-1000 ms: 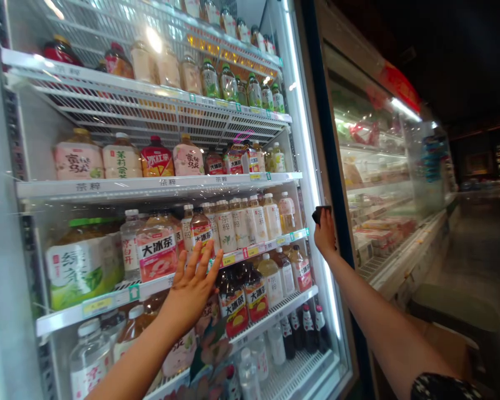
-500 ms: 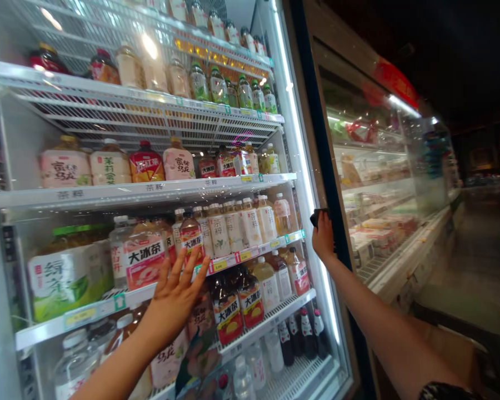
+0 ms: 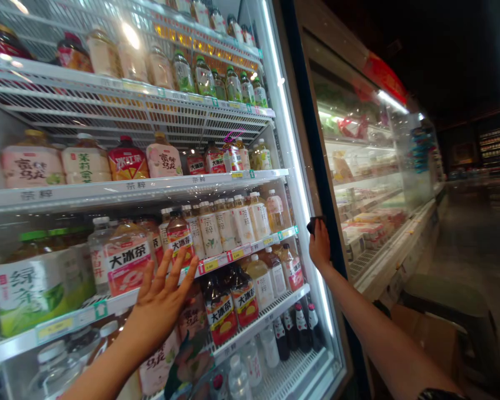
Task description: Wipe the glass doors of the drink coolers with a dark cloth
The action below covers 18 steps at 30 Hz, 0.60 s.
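My left hand (image 3: pixel 162 294) is spread out in front of the glass door of a drinks fridge, its fingers apart and holding nothing. Behind its fingertips is a bottle of iced tea with a red label (image 3: pixel 180 240). Farther right, my right hand (image 3: pixel 320 248) is closed on a small black cloth-like thing (image 3: pixel 315 223) at the door's dark right-hand edge (image 3: pixel 312 166). Most of that black thing is hidden by the fingers, so its exact kind is unclear.
Bottled drinks fill several white wire shelves (image 3: pixel 150 183) behind the glass. A lit chilled display case (image 3: pixel 370 200) with packaged goods stands to the right. A dark stool (image 3: pixel 445 300) and a cardboard box (image 3: pixel 425 339) are at the lower right.
The view has shifted, so the shelves appear farther left. My right hand sits slightly lower along the door edge, still closed on the black thing. The left hand stays spread before the glass.
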Available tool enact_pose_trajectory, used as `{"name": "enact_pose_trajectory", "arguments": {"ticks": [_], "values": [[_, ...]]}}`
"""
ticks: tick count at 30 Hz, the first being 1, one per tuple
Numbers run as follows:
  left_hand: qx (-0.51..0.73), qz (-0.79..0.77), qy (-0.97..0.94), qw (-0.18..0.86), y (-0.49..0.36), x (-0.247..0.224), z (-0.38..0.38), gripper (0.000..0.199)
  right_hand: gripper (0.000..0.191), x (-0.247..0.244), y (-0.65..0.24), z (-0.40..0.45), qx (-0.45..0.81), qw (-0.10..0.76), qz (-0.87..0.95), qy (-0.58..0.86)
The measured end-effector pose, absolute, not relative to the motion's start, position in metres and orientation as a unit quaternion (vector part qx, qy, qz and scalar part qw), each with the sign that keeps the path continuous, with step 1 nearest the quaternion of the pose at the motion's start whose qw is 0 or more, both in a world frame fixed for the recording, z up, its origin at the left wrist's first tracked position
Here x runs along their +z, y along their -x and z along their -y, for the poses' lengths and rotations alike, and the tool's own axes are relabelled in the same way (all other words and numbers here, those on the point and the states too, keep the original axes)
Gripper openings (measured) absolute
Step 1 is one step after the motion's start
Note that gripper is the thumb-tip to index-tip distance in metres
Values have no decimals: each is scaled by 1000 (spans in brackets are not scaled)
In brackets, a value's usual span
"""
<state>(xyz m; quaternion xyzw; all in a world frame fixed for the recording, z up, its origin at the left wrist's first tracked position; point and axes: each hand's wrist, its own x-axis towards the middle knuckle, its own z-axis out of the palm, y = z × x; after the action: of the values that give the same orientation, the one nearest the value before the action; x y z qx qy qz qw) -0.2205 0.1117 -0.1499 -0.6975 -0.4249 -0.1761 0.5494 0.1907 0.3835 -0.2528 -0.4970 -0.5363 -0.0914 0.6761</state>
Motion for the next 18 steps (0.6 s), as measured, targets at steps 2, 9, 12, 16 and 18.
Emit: {"name": "enact_pose_trajectory", "arguments": {"ticks": [2, 9, 12, 16, 18], "values": [[-179, 421, 699, 550, 219, -149, -111, 116, 66, -250, -189, -385, -93, 672, 554, 483], [-165, 429, 696, 552, 218, -149, -109, 117, 63, -261, -210, -391, -70, 686, 546, 475], [-162, 433, 697, 549, 220, -150, -111, 116, 62, -302, -206, -378, -54, 690, 535, 485], [-158, 444, 699, 537, 218, -150, -109, 104, 63, -293, -201, -378, -48, 690, 531, 490], [-158, 454, 700, 528, 215, -150, -107, 95, 64, -267, -194, -381, -52, 689, 534, 487]]}}
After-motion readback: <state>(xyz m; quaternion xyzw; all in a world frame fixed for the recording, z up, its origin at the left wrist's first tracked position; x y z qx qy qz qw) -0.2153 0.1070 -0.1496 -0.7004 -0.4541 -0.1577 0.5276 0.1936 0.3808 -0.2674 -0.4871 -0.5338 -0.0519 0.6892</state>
